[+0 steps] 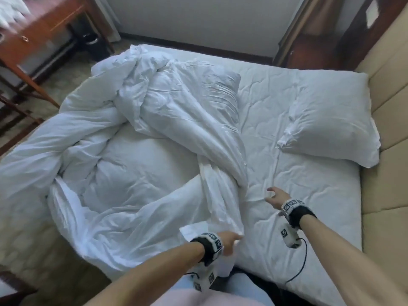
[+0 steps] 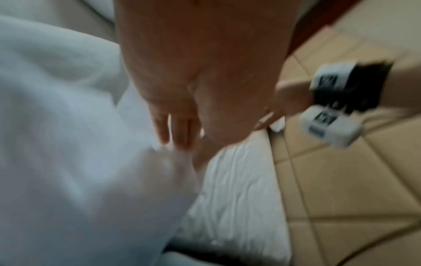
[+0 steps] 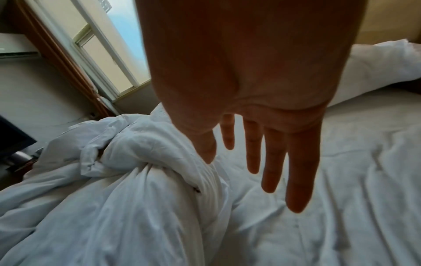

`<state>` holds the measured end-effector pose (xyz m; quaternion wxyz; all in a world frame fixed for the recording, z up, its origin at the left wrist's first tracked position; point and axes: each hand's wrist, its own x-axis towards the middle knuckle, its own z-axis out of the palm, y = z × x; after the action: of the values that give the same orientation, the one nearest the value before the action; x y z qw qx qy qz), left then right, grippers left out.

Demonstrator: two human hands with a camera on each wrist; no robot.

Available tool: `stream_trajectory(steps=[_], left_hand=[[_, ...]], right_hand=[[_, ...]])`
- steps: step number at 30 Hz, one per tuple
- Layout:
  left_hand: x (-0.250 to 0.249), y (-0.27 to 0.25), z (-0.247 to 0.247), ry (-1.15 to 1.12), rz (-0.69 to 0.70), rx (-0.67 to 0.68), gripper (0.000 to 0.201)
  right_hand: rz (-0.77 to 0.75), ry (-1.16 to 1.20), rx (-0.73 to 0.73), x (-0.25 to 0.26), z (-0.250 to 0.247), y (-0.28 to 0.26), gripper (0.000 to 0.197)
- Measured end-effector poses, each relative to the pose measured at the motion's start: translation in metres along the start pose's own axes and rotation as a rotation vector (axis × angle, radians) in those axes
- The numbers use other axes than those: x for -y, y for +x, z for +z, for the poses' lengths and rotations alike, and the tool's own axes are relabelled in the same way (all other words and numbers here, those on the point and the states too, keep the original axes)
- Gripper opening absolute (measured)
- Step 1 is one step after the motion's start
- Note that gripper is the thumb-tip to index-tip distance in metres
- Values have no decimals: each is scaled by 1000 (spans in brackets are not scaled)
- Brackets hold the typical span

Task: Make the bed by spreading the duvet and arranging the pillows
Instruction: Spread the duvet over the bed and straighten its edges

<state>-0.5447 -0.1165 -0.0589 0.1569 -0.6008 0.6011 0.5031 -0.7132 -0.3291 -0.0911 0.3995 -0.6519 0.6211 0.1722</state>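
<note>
One duvet [image 1: 136,138] seen from head view, white, bunched in twisted ridge across left half of bed [image 1: 309,195]; two pillows [image 1: 331,115] lain on sheet. Left wrist view, blurred: left hand [image 2: 193,100] laid against duvet edge, grip not discernible. Right wrist view: right hand [image 3: 257,111] held above sheet, fingers [image 3: 298,171] straight, spread, nothing held.

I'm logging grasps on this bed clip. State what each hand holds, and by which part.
The right hand holds nothing, its fingers straight above the sheet. The left hand is at the duvet's near edge; blur hides whether it grips it.
</note>
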Motion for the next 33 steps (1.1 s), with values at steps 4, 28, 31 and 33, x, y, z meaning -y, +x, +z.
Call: stream_trajectory(steps=[4,28,31,33], left_hand=[[28,-15,11,106,52,60,72],[460,-222,-143,-151,-469,-777,76],[472,-277,-121,-164,-527,-923,72],[476,-312,-93,-221,-575,-975,71]], right_hand=[[-139,-35,9,18,4,-20,58],[-560,-37,-121,394,169,-51,67],[-678,-39,-95,441,193,-71,66],[-748,-68,-42,469,220,-84,66]])
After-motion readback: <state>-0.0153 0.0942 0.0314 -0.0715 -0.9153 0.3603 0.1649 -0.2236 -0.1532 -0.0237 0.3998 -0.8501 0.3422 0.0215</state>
